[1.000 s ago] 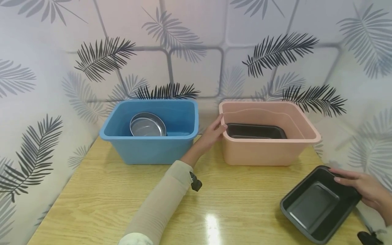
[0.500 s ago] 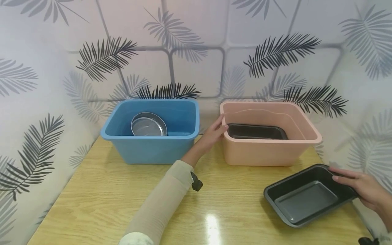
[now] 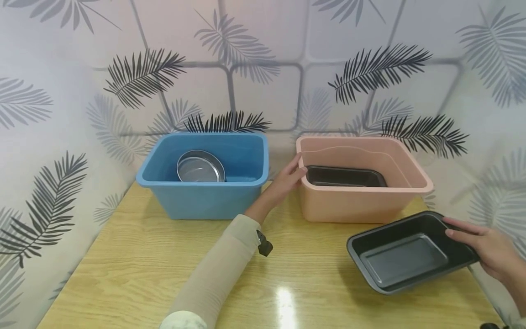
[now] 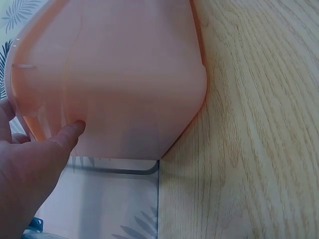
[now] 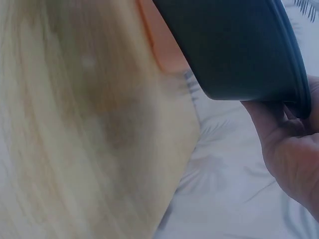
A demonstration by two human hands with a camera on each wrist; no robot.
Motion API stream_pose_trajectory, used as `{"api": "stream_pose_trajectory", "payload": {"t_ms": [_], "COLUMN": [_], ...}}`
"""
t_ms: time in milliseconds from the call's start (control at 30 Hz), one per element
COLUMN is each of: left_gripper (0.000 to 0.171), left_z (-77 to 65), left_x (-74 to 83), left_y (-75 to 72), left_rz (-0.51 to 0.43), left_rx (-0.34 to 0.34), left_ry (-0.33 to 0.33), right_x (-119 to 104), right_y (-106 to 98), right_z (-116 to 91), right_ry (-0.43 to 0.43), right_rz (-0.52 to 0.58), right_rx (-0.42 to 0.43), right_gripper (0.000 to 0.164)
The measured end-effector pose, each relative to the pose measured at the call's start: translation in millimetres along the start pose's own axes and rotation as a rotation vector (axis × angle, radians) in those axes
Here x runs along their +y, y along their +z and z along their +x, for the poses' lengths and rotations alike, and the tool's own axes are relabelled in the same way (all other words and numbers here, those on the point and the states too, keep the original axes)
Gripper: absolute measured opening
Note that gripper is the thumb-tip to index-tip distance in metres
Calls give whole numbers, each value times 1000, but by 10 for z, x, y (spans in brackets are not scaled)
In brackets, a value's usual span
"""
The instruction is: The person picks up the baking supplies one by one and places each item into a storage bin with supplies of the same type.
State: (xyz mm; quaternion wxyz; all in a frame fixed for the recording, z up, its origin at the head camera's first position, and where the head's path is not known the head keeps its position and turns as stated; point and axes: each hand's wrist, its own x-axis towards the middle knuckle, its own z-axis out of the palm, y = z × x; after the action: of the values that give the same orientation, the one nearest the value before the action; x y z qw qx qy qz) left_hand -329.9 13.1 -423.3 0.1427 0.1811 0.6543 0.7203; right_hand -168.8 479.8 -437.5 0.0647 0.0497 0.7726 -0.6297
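My right hand (image 3: 489, 244) grips a dark rectangular baking pan (image 3: 404, 260) by its right end. The pan is tilted above the table, its hollow facing the head camera. From the right wrist view, the underside of the pan (image 5: 234, 45) shows, with the hand (image 5: 294, 154) around its end rim. At the left rim of a pink plastic tub (image 3: 353, 203), my left hand (image 3: 283, 180) holds on. In the left wrist view its thumb presses the tub's outer wall (image 4: 134, 89) while the fingers go over the rim. Another dark pan (image 3: 345, 177) lies inside the pink tub.
A blue plastic tub (image 3: 205, 201) stands left of the pink one, with a round metal pan (image 3: 199, 168) leaning inside. Both rest at the back of a wooden table (image 3: 135, 260), before a leaf-patterned wall (image 3: 263, 41). The left forearm (image 3: 222, 269) crosses the table's middle.
The baking pan in my right hand has swung leftward and risen a little, nearer to the pink tub. My left hand stays on the tub's rim.
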Motion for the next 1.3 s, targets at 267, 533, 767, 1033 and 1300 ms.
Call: {"api": "stream_pose_trajectory", "payload": {"t_ms": [267, 533, 767, 1033, 1300], "left_gripper": [66, 67, 65, 66, 65], "left_z": [-2, 0, 28, 15, 6], "left_x": [17, 22, 34, 20, 6], "left_y": [12, 7, 13, 9, 10], "left_rz": [1, -6, -13, -15, 1], "left_rx": [3, -11, -8, -14, -1], "left_ry": [-6, -2, 4, 5, -4], "right_x": [-296, -547, -702, -974, -1268], "right_y": [101, 126, 187, 314, 490], "right_z": [-109, -116, -64, 83, 334], "right_ry": [-83, -173, -236, -194, -140], "right_rz": [223, 346, 368, 416, 415], "right_rx": [6, 2, 95, 235, 380], "right_gripper": [43, 48, 43, 42, 48]}}
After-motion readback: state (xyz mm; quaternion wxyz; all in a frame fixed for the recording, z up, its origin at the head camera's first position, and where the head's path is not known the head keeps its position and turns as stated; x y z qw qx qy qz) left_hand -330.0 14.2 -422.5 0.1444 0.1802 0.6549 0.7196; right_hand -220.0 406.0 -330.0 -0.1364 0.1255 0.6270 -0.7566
